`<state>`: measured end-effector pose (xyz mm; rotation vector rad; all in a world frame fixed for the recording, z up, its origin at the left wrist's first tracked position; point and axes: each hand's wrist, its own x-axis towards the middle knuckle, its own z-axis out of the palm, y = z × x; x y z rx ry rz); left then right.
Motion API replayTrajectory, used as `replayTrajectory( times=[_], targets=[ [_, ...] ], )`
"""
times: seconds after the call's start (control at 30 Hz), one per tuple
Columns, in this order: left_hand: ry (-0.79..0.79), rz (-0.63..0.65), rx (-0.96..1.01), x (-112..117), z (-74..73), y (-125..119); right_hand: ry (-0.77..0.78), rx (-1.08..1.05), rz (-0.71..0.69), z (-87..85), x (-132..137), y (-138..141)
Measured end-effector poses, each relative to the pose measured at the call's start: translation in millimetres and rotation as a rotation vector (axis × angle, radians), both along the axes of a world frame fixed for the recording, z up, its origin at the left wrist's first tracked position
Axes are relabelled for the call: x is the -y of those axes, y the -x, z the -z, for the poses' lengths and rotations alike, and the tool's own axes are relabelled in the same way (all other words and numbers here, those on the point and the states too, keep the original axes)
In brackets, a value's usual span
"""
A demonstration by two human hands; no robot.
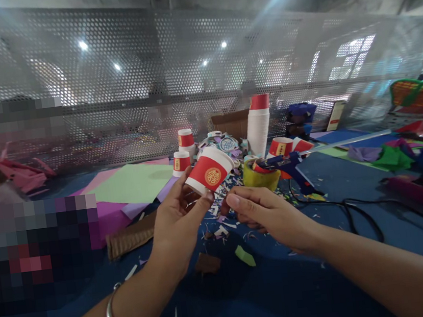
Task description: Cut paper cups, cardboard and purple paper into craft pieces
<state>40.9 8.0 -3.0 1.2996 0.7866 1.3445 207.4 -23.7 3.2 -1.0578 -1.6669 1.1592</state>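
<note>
My left hand (178, 221) is closed round a red and white paper cup (210, 173) with a round gold emblem. The cup is tilted, its rim up to the right. Close by the cup's lower end, my right hand (258, 209) is closed in a pinch. A thin dark line shows near its fingertips, too small to name. Beyond the right hand, a blue glue gun (291, 166) with a clear glue stick rests on a yellow roll (260, 177). Paper scraps lie on the blue table (274, 294) beneath both hands.
A tall stack of cups (258, 127) stands behind, with smaller cups (181, 161) to its left. Coloured paper sheets (133, 183) and a corrugated cardboard strip (132, 236) lie left. A black cable (357, 212) loops on the right. A perforated screen (119, 98) closes the back.
</note>
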Motion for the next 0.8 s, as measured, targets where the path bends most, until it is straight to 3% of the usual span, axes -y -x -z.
replayTrajectory(
  times=[0.23, 0.57, 0.8],
  targets=[
    [-0.067, -0.142, 0.011, 0.3, -1.9, -0.1, 0.041, -0.016, -0.004, -0.4, 1.3, 1.0],
    [-0.181, -0.163, -0.068, -2.3, 3.6, 2.2, -0.010, -0.009, 0.045, 2.9, 1.1, 2.4],
    [-0.201, -0.195, -0.075, 1.9, -0.1, 2.3, -0.028, 0.013, 0.059, 3.3, 1.8, 3.6]
  ],
)
